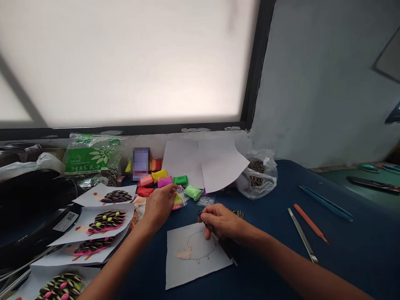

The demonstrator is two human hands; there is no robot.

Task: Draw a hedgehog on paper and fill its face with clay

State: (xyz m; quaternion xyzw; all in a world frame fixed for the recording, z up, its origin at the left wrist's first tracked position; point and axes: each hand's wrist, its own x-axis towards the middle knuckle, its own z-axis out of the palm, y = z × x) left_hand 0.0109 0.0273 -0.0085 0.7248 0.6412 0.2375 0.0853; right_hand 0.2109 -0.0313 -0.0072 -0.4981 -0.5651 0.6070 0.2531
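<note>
Right hand [222, 223]: closed around a black pen [217, 238], held slanted, tip end toward 5 o'clock, over the top edge of a paper sheet [193, 258] on which an outlined hedgehog shape with a peach clay head is seen. Left hand [160, 205]: fingers curled onto a small packet of clay [178, 199], at 10 o'clock from the sheet; a firm grasp cannot be told. Clay packets [162, 177], assorted colours, are heaped at 12 o'clock of that hand. Finished seed hedgehogs [106, 220] are stacked at 9 o'clock. Modelling tools [309, 225] are laid at 3 o'clock on the blue table [359, 258].
</note>
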